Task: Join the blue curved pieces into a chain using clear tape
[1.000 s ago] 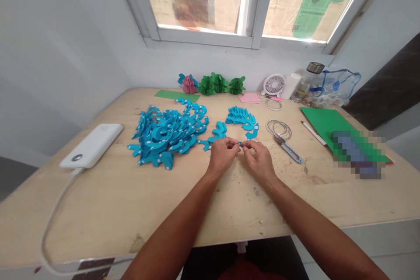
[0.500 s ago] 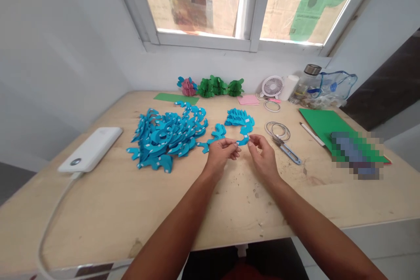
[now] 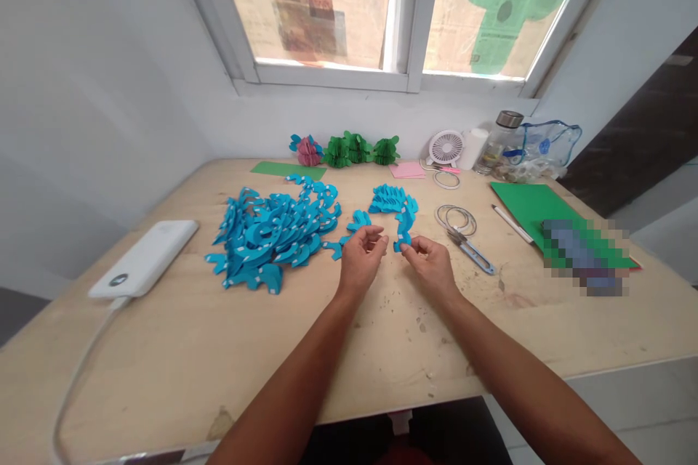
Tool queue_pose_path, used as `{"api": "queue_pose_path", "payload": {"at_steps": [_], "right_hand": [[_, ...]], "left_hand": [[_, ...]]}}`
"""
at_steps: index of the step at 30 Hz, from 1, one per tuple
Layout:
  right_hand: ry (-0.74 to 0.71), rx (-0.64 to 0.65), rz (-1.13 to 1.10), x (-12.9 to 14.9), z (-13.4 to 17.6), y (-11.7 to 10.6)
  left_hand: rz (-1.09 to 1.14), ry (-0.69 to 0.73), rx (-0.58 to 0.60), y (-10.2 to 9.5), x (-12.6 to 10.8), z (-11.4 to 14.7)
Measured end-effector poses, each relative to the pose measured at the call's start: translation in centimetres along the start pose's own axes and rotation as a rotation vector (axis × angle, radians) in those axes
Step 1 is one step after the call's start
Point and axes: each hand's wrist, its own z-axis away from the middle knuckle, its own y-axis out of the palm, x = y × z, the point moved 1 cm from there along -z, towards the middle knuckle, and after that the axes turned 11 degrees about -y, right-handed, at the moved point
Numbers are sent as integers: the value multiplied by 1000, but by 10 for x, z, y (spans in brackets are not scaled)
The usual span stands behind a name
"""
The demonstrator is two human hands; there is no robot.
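Observation:
A blue paper strip point(image 3: 405, 221), curvy-edged and dotted with small white squares, runs toward me from a folded blue paper stack point(image 3: 389, 199). Its near end is pinched between the thumb and fingers of my right hand point(image 3: 430, 261). Just left of that end, my left hand point(image 3: 360, 254) hovers with loosely curled fingers apart from the thumb; nothing shows in it. Some blue paper pieces point(image 3: 358, 219) lie behind my left hand, partly hidden by it. Farther left spreads a large heap of blue cut paper shapes point(image 3: 273, 229), many bearing white squares.
Snips point(image 3: 472, 253) and a coiled cable point(image 3: 456, 220) lie right of my right hand. A white power bank point(image 3: 145, 258) is at left. Green paper figures point(image 3: 357, 147), a small fan point(image 3: 446, 148) and a bottle point(image 3: 499, 142) line the back; green sheets point(image 3: 537, 207) lie at right.
My right hand has closed on the strip's near end and drawn it slightly toward me. My left hand has moved a little away from the strip. The view has shifted slightly.

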Motion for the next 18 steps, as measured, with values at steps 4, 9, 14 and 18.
{"api": "queue_pose_path", "payload": {"at_steps": [4, 9, 14, 18], "right_hand": [[-71, 18, 141, 2, 2, 3], [-199, 89, 303, 5, 3, 6], [-192, 122, 253, 4, 3, 6], [-177, 128, 133, 6, 2, 5]], "left_hand": [[63, 65, 64, 3, 3, -1], [171, 14, 123, 7, 3, 1], [243, -92, 150, 4, -3, 4], [336, -148, 193, 1, -4, 3]]}}
